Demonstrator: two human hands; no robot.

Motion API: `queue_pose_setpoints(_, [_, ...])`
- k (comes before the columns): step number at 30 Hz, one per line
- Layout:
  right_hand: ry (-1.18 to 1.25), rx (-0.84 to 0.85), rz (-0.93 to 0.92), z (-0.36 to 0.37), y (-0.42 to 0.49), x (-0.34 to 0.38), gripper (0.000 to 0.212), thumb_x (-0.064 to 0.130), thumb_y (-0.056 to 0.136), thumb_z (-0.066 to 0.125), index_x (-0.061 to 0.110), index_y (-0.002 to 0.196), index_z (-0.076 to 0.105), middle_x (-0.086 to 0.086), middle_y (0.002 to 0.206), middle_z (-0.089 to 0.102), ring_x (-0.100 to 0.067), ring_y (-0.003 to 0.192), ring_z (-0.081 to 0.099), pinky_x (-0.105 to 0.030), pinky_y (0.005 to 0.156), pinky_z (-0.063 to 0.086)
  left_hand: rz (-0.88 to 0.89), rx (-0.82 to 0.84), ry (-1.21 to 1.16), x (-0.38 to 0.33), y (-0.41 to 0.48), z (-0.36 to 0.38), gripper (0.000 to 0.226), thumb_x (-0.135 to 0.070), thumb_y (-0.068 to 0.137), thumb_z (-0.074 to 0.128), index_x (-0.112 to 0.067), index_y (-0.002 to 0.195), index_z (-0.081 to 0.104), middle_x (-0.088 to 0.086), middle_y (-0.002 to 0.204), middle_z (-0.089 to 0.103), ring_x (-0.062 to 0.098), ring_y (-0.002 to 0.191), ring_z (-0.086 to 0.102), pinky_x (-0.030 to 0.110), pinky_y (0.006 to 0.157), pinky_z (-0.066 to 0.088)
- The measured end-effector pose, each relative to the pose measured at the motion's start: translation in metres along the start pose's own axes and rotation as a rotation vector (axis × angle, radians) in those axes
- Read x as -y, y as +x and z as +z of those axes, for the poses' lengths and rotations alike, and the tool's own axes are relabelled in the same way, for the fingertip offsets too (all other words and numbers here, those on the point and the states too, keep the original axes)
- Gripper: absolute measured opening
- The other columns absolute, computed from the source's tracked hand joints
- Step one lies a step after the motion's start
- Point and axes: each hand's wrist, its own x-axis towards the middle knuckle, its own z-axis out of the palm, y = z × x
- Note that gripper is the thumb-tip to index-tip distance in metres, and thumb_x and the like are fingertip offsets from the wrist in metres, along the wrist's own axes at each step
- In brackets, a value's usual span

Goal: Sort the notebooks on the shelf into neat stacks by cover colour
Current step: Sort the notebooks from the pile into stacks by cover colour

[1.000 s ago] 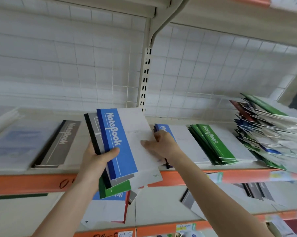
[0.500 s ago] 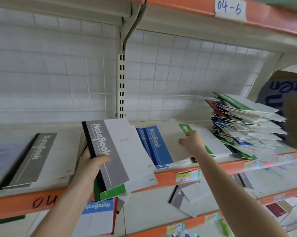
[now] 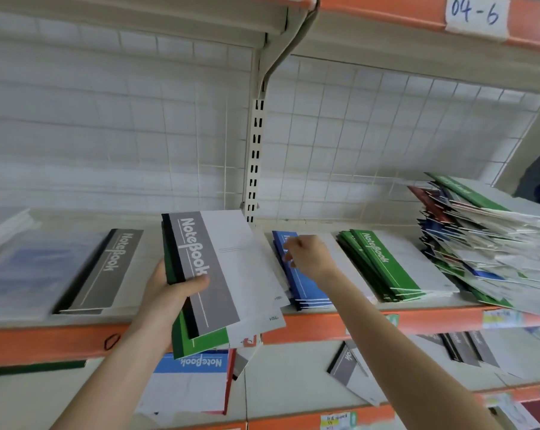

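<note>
My left hand (image 3: 172, 290) grips a bundle of notebooks (image 3: 212, 274) in front of the shelf edge, a grey-covered one on top and a green one beneath. My right hand (image 3: 309, 256) hovers with loosely curled fingers over the blue stack (image 3: 306, 290) and holds nothing. A grey notebook stack (image 3: 107, 271) lies on the shelf to the left. The green stack (image 3: 383, 265) lies to the right of the blue one. An unsorted, leaning pile (image 3: 486, 243) of mixed covers fills the shelf's far right.
The orange-edged shelf (image 3: 417, 321) has a wire-grid back and a slotted upright (image 3: 254, 169). Blurred plastic-wrapped packs (image 3: 23, 274) lie at the far left. The lower shelf holds a blue notebook (image 3: 191, 383) and loose grey ones (image 3: 352, 373). Another shelf sits close overhead.
The blue notebook left the held bundle and now lies on the blue stack. My right hand let go and drew back left over it. The grey cover now tops the bundle.
</note>
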Motion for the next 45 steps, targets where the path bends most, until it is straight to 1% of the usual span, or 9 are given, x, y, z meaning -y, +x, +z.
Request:
queue_pose_setpoints(4, [0.048,0.258,0.048,0.036,-0.015,0.032,0.038,0.04,0.088,0.056,0.012,0.064,0.047,-0.002,0.062,0.051,-0.014,0.051,0.046,-0.021,0.05,0.037,0.03,-0.048,-0.013,-0.005,-0.005,-0.016,0.037,0.0,0.081,0.066,-0.022,0.11,0.055,-0.003,0.095,0.066,0.015,0.084,0.061,0.027,0.061,0.041])
queue_pose_setpoints(8, [0.028,0.236,-0.016,0.068,-0.015,0.047,0.029,0.03,0.092,0.053,0.015,0.07,0.044,0.0,0.068,0.047,-0.011,0.055,0.045,-0.016,0.037,0.032,0.044,-0.154,-0.038,-0.01,-0.007,-0.044,0.021,-0.009,0.088,0.061,-0.027,0.098,0.061,-0.002,0.095,0.068,0.016,0.082,0.064,0.03,0.068,0.048])
queue_pose_setpoints(10, [0.042,0.213,-0.01,0.081,-0.012,0.056,0.016,0.026,0.094,0.048,0.011,0.089,0.048,-0.003,0.077,0.05,-0.013,0.059,0.048,-0.018,0.038,0.036,0.016,-0.225,-0.057,-0.013,-0.008,-0.064,0.019,-0.008,0.09,0.057,-0.021,0.102,0.061,0.005,0.096,0.068,0.022,0.08,0.063,0.035,0.072,0.05])
queue_pose_setpoints(15, [-0.167,0.134,-0.079,0.105,-0.004,0.078,0.046,0.002,0.092,0.04,0.006,0.138,0.034,-0.017,0.123,0.055,-0.031,0.108,0.055,-0.035,0.084,0.048,-0.074,-0.323,-0.101,-0.021,-0.013,-0.127,0.026,0.004,0.088,0.051,-0.008,0.111,0.053,0.012,0.085,0.061,0.027,0.073,0.059,0.03,0.059,0.042])
queue_pose_setpoints(22, [-0.419,0.136,-0.107,0.153,-0.001,0.106,0.032,0.011,0.091,0.047,-0.001,0.121,0.05,-0.019,0.131,0.047,-0.03,0.127,0.039,-0.031,0.094,0.039,-0.105,-0.406,-0.159,-0.035,-0.016,-0.205,0.027,0.003,0.091,0.048,-0.01,0.114,0.052,0.011,0.085,0.059,0.025,0.072,0.057,0.031,0.059,0.041])
queue_pose_setpoints(25, [-0.47,0.146,-0.089,0.172,-0.008,0.114,0.03,0.022,0.091,0.052,-0.001,0.112,0.053,-0.021,0.131,0.043,-0.032,0.118,0.044,-0.029,0.092,0.038,-0.109,-0.424,-0.153,-0.043,-0.014,-0.232,0.032,0.0,0.092,0.05,-0.012,0.121,0.053,0.013,0.092,0.061,0.025,0.075,0.058,0.031,0.06,0.042])
queue_pose_setpoints(30, [-0.586,0.166,-0.046,0.192,-0.023,0.124,0.039,0.03,0.093,0.048,0.002,0.12,0.051,-0.021,0.137,0.032,-0.036,0.122,0.036,-0.036,0.099,0.035,-0.085,-0.377,-0.094,-0.055,-0.002,-0.253,0.031,-0.001,0.093,0.048,-0.023,0.113,0.053,0.007,0.09,0.061,0.022,0.073,0.057,0.029,0.059,0.04])
queue_pose_setpoints(35, [-0.646,-0.017,-0.128,0.185,-0.038,0.124,0.049,0.032,0.095,0.045,0.012,0.137,0.033,-0.017,0.138,0.033,-0.035,0.128,0.029,-0.04,0.105,0.028,-0.18,-0.248,-0.083,-0.058,0.017,-0.241,0.019,-0.008,0.093,0.051,-0.018,0.109,0.054,0.009,0.09,0.061,0.022,0.07,0.056,0.029,0.057,0.04])
queue_pose_setpoints(45, [-0.437,-0.223,0.049,0.083,-0.061,0.049,0.048,0.028,0.097,0.045,0.01,0.14,0.037,-0.012,0.14,0.04,-0.028,0.128,0.039,-0.032,0.101,0.033,-0.178,0.235,-0.083,-0.041,0.047,-0.122,0.05,0.018,0.082,0.047,-0.025,0.107,0.054,0.004,0.097,0.066,0.023,0.087,0.062,0.033,0.066,0.047])
